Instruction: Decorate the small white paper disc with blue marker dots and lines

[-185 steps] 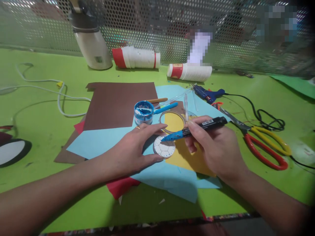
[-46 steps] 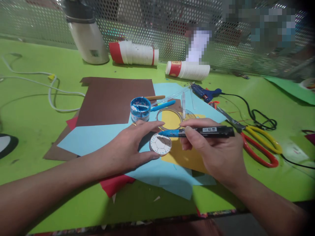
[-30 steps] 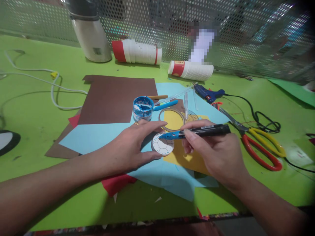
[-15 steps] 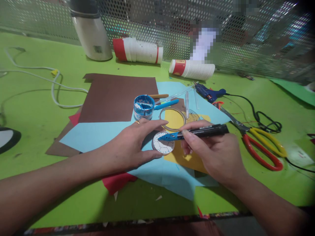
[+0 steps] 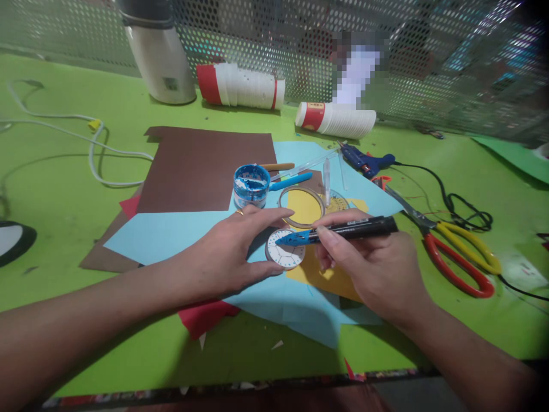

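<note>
A small white disc [image 5: 291, 257] with dark lines and marks drawn on it lies on light blue paper [image 5: 171, 233]. My left hand [image 5: 234, 243] grips its left side, with the index finger above and the thumb along the lower edge. In my right hand [image 5: 364, 257] is a black marker [image 5: 355, 229] with a blue-stained front end, its tip at the disc's upper left face. Just beyond the disc lie a clear ring [image 5: 281, 201] and yellow paper [image 5: 317, 274]. A jar of blue paint [image 5: 251, 197] stands behind my left hand.
Scissors [image 5: 461, 257] and a blue glue gun [image 5: 364, 162] with a black cord lie to the right. Brown paper [image 5: 206, 171] spreads at left. Two stacks of paper cups [image 5: 253, 88] and a white container [image 5: 167, 66] are at the back, before a perforated metal screen [image 5: 257, 34].
Almost nothing differs. The view has shifted very slightly; both hands, the disc and the marker keep nearly the same places.
</note>
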Demonstrator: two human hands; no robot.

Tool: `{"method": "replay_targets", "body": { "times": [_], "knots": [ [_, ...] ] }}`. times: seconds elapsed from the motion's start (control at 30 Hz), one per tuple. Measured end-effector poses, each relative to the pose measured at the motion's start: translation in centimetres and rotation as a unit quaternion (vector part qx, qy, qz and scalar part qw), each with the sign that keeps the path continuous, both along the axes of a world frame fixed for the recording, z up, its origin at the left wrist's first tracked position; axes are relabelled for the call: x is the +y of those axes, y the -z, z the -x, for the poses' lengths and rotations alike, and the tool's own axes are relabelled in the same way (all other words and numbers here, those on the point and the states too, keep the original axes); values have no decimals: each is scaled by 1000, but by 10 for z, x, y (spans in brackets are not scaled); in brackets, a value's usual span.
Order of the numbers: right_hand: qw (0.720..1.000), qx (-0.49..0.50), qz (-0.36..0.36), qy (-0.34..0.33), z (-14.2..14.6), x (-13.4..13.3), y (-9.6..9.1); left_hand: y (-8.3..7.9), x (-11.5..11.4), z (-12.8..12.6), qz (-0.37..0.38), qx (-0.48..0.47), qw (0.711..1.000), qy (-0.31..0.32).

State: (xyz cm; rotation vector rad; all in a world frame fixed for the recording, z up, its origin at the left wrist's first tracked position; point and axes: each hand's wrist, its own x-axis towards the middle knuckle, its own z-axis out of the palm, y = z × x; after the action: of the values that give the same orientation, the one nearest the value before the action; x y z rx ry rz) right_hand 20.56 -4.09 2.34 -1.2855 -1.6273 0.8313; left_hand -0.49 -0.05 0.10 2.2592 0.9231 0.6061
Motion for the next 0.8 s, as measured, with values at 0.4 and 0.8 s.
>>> {"method": "replay_targets", "body": {
  "times": [0.4,0.8],
  "knots": [
    [988,-125,-93,-3,4,-5,-9,2,0,-1,-13,-8,1000,-1],
    [989,-120,-83,13,7,-1,-7,3,1,0,-17,-9,1000,0]
  ]
}}
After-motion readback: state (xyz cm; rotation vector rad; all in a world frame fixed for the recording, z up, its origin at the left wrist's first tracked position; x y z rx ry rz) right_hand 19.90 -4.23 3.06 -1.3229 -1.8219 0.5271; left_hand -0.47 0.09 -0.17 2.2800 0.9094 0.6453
